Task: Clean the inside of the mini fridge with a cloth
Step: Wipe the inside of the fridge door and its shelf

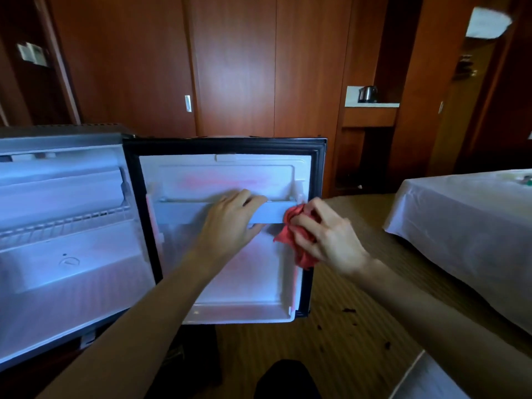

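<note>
nearest, right hand bunched round a red cloth, fingers curled and gripping it, pressed at the right end of the door shelf. just left, left hand hooked over the same shelf's front rail, fingers bent over the top edge, thumb below. shelf's long axis running left to right across the open fridge door, so probably a sideways wipe leftward from the cloth, toward the bracing hand. beyond and left, mini fridge cavity with wire rack, not yet reached by either hand. farther back, kettle in a wooden niche.
</note>
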